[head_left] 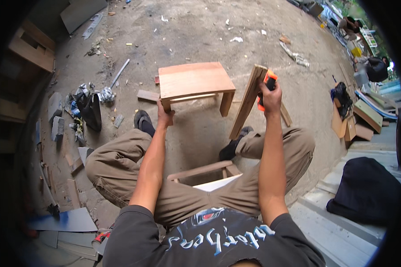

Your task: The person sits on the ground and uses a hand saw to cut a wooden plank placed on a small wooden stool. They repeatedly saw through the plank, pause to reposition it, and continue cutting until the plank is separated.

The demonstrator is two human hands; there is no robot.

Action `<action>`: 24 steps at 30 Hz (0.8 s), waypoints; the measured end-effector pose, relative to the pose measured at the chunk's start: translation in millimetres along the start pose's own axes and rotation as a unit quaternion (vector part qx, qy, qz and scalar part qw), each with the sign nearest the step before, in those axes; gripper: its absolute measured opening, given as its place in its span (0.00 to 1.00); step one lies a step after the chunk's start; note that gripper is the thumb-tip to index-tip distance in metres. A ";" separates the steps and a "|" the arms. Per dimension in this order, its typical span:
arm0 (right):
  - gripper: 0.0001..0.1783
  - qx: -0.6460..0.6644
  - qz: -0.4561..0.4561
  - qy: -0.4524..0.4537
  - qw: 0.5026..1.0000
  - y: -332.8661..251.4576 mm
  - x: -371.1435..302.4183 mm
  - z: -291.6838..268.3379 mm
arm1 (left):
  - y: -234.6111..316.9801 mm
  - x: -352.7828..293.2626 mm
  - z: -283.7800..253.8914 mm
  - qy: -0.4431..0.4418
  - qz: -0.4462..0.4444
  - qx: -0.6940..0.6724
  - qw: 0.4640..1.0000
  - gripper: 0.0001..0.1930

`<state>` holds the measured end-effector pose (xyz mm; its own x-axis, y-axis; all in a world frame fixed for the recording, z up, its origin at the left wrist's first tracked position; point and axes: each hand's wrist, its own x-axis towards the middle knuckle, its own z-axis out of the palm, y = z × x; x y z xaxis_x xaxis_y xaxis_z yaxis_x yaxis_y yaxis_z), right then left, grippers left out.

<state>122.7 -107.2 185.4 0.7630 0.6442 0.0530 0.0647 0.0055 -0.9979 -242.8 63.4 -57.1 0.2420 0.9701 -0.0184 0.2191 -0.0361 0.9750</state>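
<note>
A small wooden stool (196, 78) with a flat, pale reddish top stands on the ground in front of me. My left hand (166, 115) is closed around its near left leg. My right hand (272, 99) grips an orange-and-black tool (270, 81); its exact kind I cannot make out. Right beside that hand a long wooden piece (247, 107) stands tilted, its lower end near my right shoe; whether my fingers also touch it is hidden. Behind my right wrist, another thin wooden strip (285, 114) shows.
A wooden frame (200, 170) lies between my legs. A wood block (148, 95) rests left of the stool. Grey blocks (55, 106) and a black bag (90, 111) lie at the left. Wood offcuts (367, 115) and black cloth (363, 191) are at the right. Litter dots the ground.
</note>
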 end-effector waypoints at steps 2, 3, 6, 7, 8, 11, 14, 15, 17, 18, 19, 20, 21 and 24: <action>0.17 0.013 0.014 0.013 1.000 -5.6 -7.3 -3.3 | -16.1 -6.9 -8.8 -0.001 0.015 0.035 0.999 0.40; 0.18 0.008 0.019 0.013 1.000 -6.5 -9.1 -5.1 | -20.8 -11.8 -7.0 0.009 0.047 0.055 0.997 0.40; 0.15 -0.024 0.019 0.013 0.999 -3.8 -8.3 9.0 | -33.0 -11.4 -26.9 0.002 0.018 0.094 0.995 0.43; 0.15 -0.010 0.024 0.007 1.000 -1.4 -8.9 8.3 | -27.8 -14.5 -22.0 -0.009 0.025 0.107 0.994 0.43; 0.14 0.005 0.029 0.000 1.000 0.8 -10.5 7.9 | -22.0 -18.7 -19.7 -0.019 0.031 0.121 0.992 0.43; 0.14 0.035 0.047 0.008 0.998 4.0 -9.7 11.1 | -4.7 -33.9 -16.6 -0.045 -0.016 0.216 0.975 0.40; 0.19 0.010 0.031 -0.040 0.999 5.1 -0.4 26.0 | -1.9 -49.2 -32.3 -0.068 -0.069 0.211 0.973 0.37; 0.20 0.008 0.050 -0.025 0.998 5.6 -5.3 26.6 | 8.7 -59.9 -27.4 -0.098 -0.104 0.173 0.974 0.34; 0.24 0.012 0.045 -0.003 0.999 1.3 -7.0 43.6 | 22.0 -71.1 -28.2 -0.138 -0.095 0.240 0.956 0.32; 0.27 -0.029 0.040 -0.002 0.999 8.7 -2.7 43.9 | 29.2 -78.2 -28.8 -0.156 -0.090 0.272 0.945 0.31; 0.25 -0.042 0.040 -0.003 0.998 6.8 -5.8 52.9 | 34.8 -83.5 -34.3 -0.157 -0.071 0.233 0.957 0.28; 0.23 -0.056 0.040 -0.005 0.998 4.8 -8.6 61.5 | 38.1 -83.7 -35.7 -0.178 -0.097 0.244 0.949 0.28; 0.25 -0.064 0.010 -0.002 0.998 25.0 2.8 64.3 | 43.9 -79.5 -33.3 -0.202 -0.118 0.253 0.939 0.28; 0.25 -0.091 0.027 -0.029 0.995 31.9 6.8 101.8 | 24.0 -56.0 -70.1 -0.226 -0.148 0.348 0.897 0.25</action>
<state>64.5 -24.9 150.1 0.7304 0.6830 -0.0079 0.1446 -0.1660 -0.9755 -317.4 25.0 -17.1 0.3998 0.7709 -0.4958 0.8371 -0.0867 0.5402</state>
